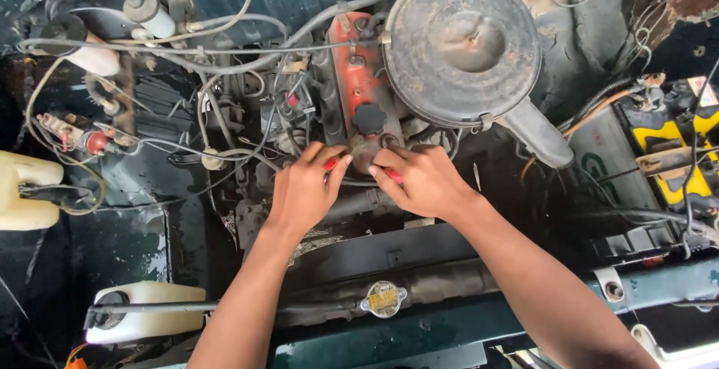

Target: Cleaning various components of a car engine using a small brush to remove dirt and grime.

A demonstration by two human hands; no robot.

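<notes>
Grimy engine bay (135, 249) of an old vehicle fills the head view, dark green metal all round, hoses and wires everywhere. Both arms reach in to the middle. Left hand (303, 189) is curled over a red-handled tool (330, 164), fingers closed on it; right hand (423, 182) grips the other red handle (394, 176), thumb pressing down. The tool's working end is hidden under the fingers, right at the foot of the orange valve cover (353, 77), just below the black oil filler cap (369, 119). Looks stiff and steel, probably greasy, so the red grips are the place to hold. Crowding in: the big round air cleaner (460, 47) overhangs on the right, thin cables (247, 152) trail close by the left wrist. Nearer the camera sits the radiator cap (383, 298), a white fluid reservoir (146, 313) at lower left, and a battery (670, 155) far right.
</notes>
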